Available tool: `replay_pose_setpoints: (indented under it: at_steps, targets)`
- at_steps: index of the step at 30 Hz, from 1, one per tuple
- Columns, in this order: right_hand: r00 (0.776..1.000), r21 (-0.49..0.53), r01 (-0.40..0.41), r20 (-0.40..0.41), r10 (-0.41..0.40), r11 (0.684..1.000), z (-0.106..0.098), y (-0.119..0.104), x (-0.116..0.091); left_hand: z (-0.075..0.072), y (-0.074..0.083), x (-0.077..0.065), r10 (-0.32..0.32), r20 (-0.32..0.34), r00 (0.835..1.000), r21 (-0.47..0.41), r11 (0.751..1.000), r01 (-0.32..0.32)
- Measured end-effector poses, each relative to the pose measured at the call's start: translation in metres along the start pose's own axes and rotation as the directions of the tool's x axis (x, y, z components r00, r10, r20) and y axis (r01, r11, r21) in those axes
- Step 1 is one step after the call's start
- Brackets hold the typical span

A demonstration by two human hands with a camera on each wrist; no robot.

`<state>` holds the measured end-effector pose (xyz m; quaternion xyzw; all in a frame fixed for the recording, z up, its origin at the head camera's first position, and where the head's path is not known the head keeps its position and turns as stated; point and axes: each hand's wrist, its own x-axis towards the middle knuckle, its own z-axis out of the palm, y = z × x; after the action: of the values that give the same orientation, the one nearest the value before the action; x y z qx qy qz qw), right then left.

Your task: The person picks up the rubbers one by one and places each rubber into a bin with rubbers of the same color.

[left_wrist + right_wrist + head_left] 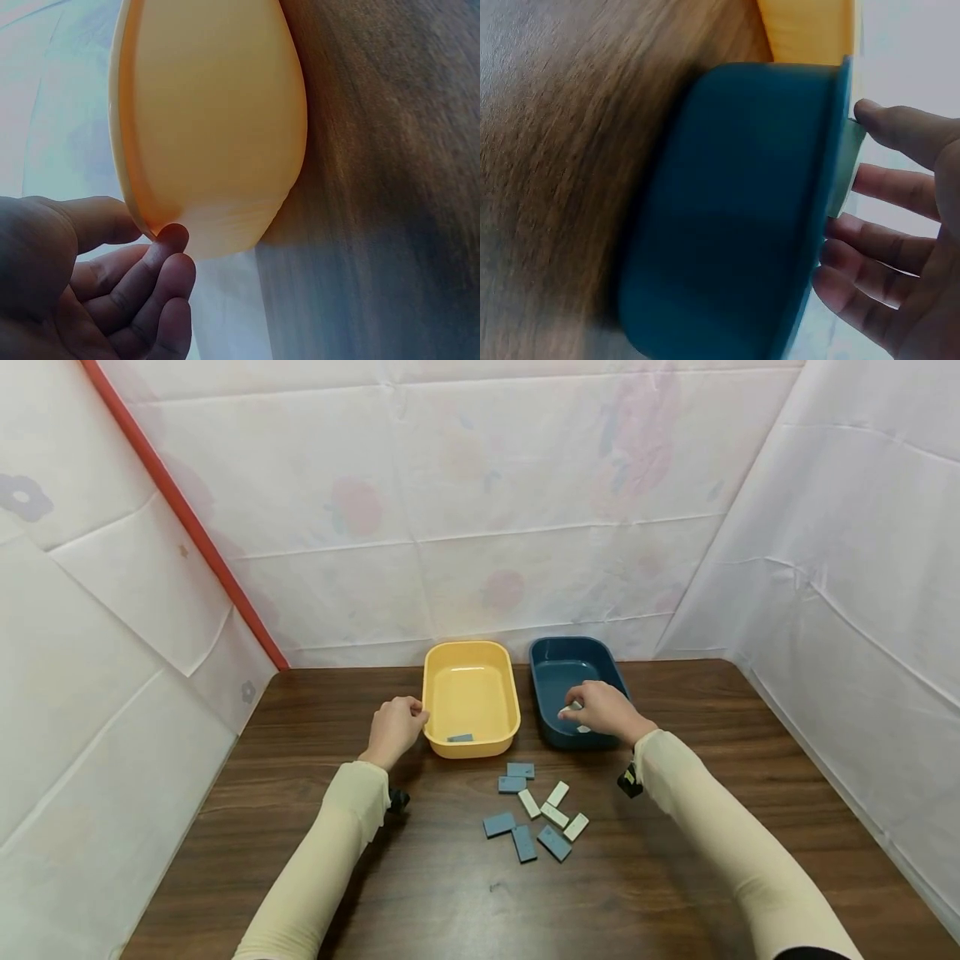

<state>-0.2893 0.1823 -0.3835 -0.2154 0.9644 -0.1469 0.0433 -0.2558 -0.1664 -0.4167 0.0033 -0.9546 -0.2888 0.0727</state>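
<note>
My left hand (393,729) is at the left rim of a yellow plastic bin (433,677); in the left wrist view its thumb and forefinger pinch that rim. One grey-blue tile (461,738) lies inside at the near end. Over the dark blue bin (545,681), my right hand (606,708) holds a pale green tile (847,169) between thumb and fingers, just above the rim. Beneath the hand another pale piece (582,728) shows, partly hidden.
On the brown wooden table (315,860), in front of the bins, lie several grey-blue tiles (524,843) and several pale green tiles (555,815). White patterned sheeting (480,527) hangs behind and at both sides. A red strip (187,518) runs down the left corner.
</note>
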Motion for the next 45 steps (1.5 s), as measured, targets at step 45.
replay_pose_setpoints:
  at_steps: [45]
  targets:
    - [0.983, 0.01, -0.075, 0.172, 0.072, 0.997, 0.039, 0.017, 0.036, -0.002, 0.002, -0.002, -0.015, 0.04, 0.999, 0.005, 1.0, 0.015]
